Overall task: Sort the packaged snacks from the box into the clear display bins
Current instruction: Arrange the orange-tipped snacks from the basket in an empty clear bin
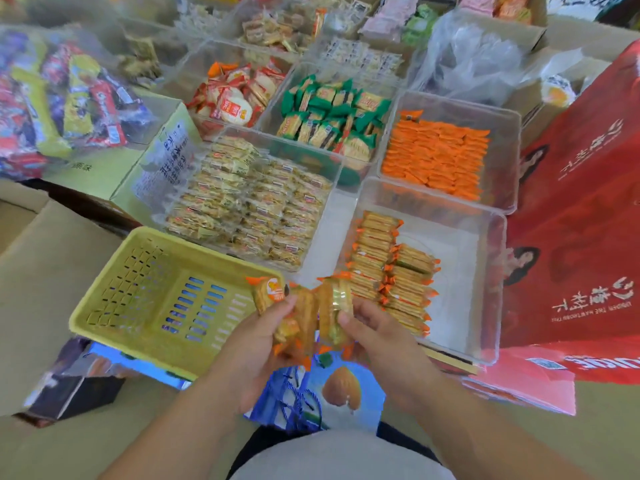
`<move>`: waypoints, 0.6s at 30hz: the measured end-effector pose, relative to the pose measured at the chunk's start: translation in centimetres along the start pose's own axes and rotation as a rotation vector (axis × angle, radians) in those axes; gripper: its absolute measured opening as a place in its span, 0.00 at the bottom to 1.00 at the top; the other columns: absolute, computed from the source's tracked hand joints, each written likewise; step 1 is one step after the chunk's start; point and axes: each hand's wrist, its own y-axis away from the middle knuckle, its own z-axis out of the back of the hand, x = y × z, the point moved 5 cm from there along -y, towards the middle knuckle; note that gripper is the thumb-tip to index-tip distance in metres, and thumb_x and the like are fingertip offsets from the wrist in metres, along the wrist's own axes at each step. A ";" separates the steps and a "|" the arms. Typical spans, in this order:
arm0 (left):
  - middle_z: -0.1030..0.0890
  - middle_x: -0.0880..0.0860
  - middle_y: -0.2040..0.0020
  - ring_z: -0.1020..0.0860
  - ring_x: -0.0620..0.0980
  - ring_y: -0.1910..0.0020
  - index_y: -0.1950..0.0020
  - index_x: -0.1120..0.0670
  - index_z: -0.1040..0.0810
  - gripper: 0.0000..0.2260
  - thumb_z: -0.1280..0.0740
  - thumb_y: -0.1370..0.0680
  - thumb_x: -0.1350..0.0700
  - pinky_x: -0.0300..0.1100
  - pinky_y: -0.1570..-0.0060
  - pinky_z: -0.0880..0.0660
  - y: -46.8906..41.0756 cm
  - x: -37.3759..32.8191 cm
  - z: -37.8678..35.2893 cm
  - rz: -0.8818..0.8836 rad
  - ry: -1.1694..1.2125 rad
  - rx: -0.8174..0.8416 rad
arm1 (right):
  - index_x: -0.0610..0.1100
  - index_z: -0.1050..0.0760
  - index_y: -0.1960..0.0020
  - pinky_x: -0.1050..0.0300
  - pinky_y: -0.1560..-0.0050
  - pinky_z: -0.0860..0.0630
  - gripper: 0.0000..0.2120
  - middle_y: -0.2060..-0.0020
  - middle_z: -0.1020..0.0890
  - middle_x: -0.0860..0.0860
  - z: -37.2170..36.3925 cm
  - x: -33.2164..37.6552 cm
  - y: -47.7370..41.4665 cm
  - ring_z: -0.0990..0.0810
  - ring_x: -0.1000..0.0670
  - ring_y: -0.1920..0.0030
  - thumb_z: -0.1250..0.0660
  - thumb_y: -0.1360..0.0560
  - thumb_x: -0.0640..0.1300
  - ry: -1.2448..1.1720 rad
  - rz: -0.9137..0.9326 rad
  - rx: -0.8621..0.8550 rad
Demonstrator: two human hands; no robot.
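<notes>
1. A person's left hand curls its fingers and thumb round a bunch of orange-ended cracker packets, held above the gap between a yellow basket and a clear bin.
2. The right hand pinches one more packet between thumb and fingers; it touches the left hand's bunch.
3. Just beyond the right hand, the near clear bin holds rows of matching cracker packets along its left side.
4. The slotted yellow basket sits to the left of the hands, tilted.
5. Farther back stand more clear bins: pale clear-wrapped snacks, plain orange packets, green packets, and red-and-white round crackers.
6. A red bag stands against the bins on the right, printed with white Chinese characters upside down; the small Latin line beneath them is too blurred to read with confidence.
7. A green carton at left carries Chinese print, unreadable here.
8. Below the hands lies a blue bag showing an almond.
</notes>
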 end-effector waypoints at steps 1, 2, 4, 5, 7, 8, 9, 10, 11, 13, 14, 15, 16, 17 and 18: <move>0.12 0.59 0.50 0.13 0.57 0.58 0.43 0.54 0.15 0.21 0.25 0.30 0.43 0.47 0.63 0.19 -0.1 0.5 -1.1 -0.005 -0.008 -0.028 | 0.50 0.18 0.43 0.58 0.57 0.23 0.09 0.52 0.14 0.50 1.1 0.1 0.0 0.17 0.51 0.54 0.30 0.21 0.51 -0.039 -0.013 0.025; 0.12 0.58 0.50 0.13 0.56 0.58 0.41 0.54 0.16 0.17 0.28 0.24 0.45 0.46 0.64 0.19 -0.3 0.9 -2.2 -0.018 -0.026 -0.059 | 0.49 0.18 0.44 0.60 0.59 0.23 0.10 0.53 0.15 0.49 2.0 0.1 0.1 0.17 0.52 0.55 0.31 0.22 0.51 -0.070 -0.025 0.052; 0.12 0.56 0.52 0.13 0.54 0.58 0.40 0.53 0.17 0.11 0.32 0.19 0.50 0.45 0.65 0.19 -0.6 1.7 -4.4 -0.063 -0.068 -0.119 | 0.48 0.18 0.43 0.62 0.60 0.22 0.11 0.54 0.15 0.49 3.5 0.1 0.1 0.17 0.52 0.56 0.32 0.22 0.50 -0.100 -0.038 0.102; 0.12 0.56 0.52 0.13 0.55 0.57 0.41 0.52 0.17 0.10 0.33 0.18 0.51 0.45 0.65 0.19 -0.7 2.0 -5.4 -0.082 -0.080 -0.146 | 0.48 0.18 0.44 0.61 0.60 0.22 0.10 0.54 0.15 0.48 4.1 0.1 0.2 0.16 0.51 0.56 0.32 0.22 0.49 -0.104 -0.039 0.123; 0.12 0.56 0.53 0.12 0.57 0.56 0.44 0.52 0.16 0.09 0.34 0.17 0.51 0.46 0.65 0.18 -0.6 2.5 -7.0 -0.105 -0.093 -0.197 | 0.49 0.17 0.47 0.59 0.58 0.21 0.07 0.55 0.15 0.48 5.0 0.1 0.2 0.17 0.51 0.56 0.33 0.20 0.48 -0.100 -0.046 0.142; 0.12 0.56 0.53 0.12 0.57 0.56 0.45 0.51 0.15 0.09 0.34 0.17 0.50 0.48 0.63 0.16 -0.5 2.7 -7.6 -0.111 -0.106 -0.224 | 0.49 0.17 0.47 0.58 0.56 0.21 0.07 0.54 0.14 0.48 5.5 0.0 0.2 0.16 0.50 0.55 0.33 0.19 0.47 -0.093 -0.055 0.140; 0.12 0.56 0.54 0.12 0.58 0.55 0.47 0.49 0.14 0.09 0.34 0.17 0.49 0.53 0.59 0.15 -0.4 2.9 -8.0 -0.118 -0.123 -0.241 | 0.48 0.17 0.47 0.56 0.54 0.20 0.07 0.53 0.14 0.48 6.0 -0.1 0.1 0.16 0.50 0.54 0.34 0.18 0.46 -0.083 -0.068 0.135; 0.12 0.56 0.53 0.13 0.59 0.54 0.49 0.46 0.14 0.10 0.34 0.16 0.48 0.58 0.52 0.15 -0.3 3.1 -8.3 -0.126 -0.137 -0.244 | 0.46 0.18 0.45 0.54 0.52 0.20 0.08 0.52 0.14 0.47 6.4 -0.3 0.1 0.16 0.50 0.53 0.35 0.18 0.46 -0.077 -0.081 0.132; 0.12 0.56 0.52 0.13 0.59 0.52 0.49 0.45 0.14 0.10 0.35 0.16 0.48 0.61 0.47 0.17 -0.2 3.1 -8.6 -0.137 -0.142 -0.238 | 0.45 0.19 0.44 0.53 0.50 0.19 0.08 0.51 0.14 0.47 6.7 -0.3 0.1 0.15 0.50 0.52 0.35 0.18 0.46 -0.078 -0.092 0.134; 0.12 0.54 0.49 0.13 0.56 0.50 0.46 0.43 0.14 0.09 0.35 0.16 0.47 0.59 0.43 0.18 0.1 3.0 -9.0 -0.157 -0.147 -0.226 | 0.46 0.20 0.42 0.51 0.48 0.19 0.08 0.49 0.14 0.46 7.2 -0.3 -0.1 0.15 0.49 0.50 0.34 0.18 0.46 -0.093 -0.118 0.143; 0.12 0.52 0.48 0.13 0.54 0.49 0.45 0.42 0.15 0.09 0.35 0.16 0.47 0.55 0.44 0.18 0.2 2.9 -9.2 -0.164 -0.149 -0.219 | 0.47 0.21 0.40 0.51 0.48 0.19 0.09 0.47 0.14 0.46 7.4 -0.3 -0.3 0.15 0.47 0.49 0.34 0.18 0.46 -0.101 -0.130 0.149; 0.12 0.51 0.48 0.13 0.53 0.48 0.44 0.41 0.15 0.09 0.35 0.16 0.47 0.51 0.47 0.17 0.3 2.8 -9.4 -0.170 -0.144 -0.208 | 0.48 0.22 0.38 0.51 0.49 0.19 0.10 0.45 0.14 0.46 7.6 -0.2 -0.5 0.15 0.46 0.46 0.34 0.18 0.46 -0.109 -0.138 0.154; 0.12 0.51 0.47 0.13 0.53 0.48 0.43 0.42 0.15 0.09 0.35 0.16 0.48 0.46 0.51 0.16 0.4 2.7 -9.6 -0.174 -0.136 -0.199 | 0.50 0.24 0.36 0.49 0.47 0.19 0.11 0.43 0.15 0.47 7.7 -0.1 -0.7 0.15 0.45 0.44 0.35 0.18 0.47 -0.119 -0.141 0.161; 0.12 0.50 0.48 0.13 0.52 0.49 0.41 0.44 0.16 0.09 0.35 0.17 0.48 0.42 0.55 0.16 0.5 2.7 -9.8 -0.178 -0.132 -0.196 | 0.53 0.25 0.35 0.46 0.44 0.19 0.11 0.42 0.15 0.48 7.7 0.1 -1.0 0.16 0.44 0.42 0.36 0.17 0.47 -0.132 -0.141 0.173; 0.12 0.49 0.49 0.13 0.50 0.51 0.41 0.44 0.18 0.08 0.34 0.17 0.49 0.38 0.59 0.17 0.6 2.6 -9.9 -0.182 -0.134 -0.203 | 0.56 0.25 0.35 0.44 0.40 0.20 0.11 0.41 0.15 0.50 7.6 0.2 -1.2 0.16 0.45 0.41 0.37 0.17 0.48 -0.143 -0.139 0.191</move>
